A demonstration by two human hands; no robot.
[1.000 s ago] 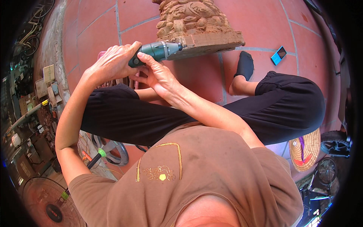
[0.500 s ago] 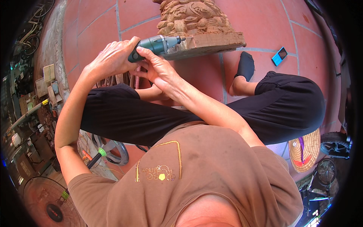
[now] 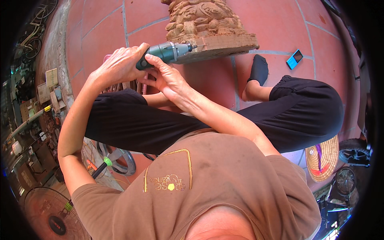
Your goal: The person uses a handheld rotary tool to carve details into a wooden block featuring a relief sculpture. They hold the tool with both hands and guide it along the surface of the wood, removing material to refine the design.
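A dark green rotary tool [image 3: 162,53] with a grey nose and a thin bit is held between my two hands. My left hand [image 3: 123,63] is closed around its rear end. My right hand [image 3: 167,77] grips it from below, thumb along its near side. Pointing right, the bit overlaps the left end of the thick wooden base [image 3: 228,44] of a carved piece [image 3: 204,18]; whether it touches cannot be made out. Leaves or scrolls in relief cover the brown carving, which stands on the floor beyond my crossed legs.
A blue keypad phone [image 3: 295,59] lies on the red tiled floor [image 3: 280,24] near my socked foot [image 3: 259,70]. Thin rods [image 3: 116,87] lie below my left hand. A fan [image 3: 56,216], a grey wheel [image 3: 122,161] and clutter are at left; a woven hat [image 3: 323,159] is at right.
The tool's nose has dipped slightly toward me against the wooden base. Both hands keep their grip, and a bit of pink now shows behind my left hand.
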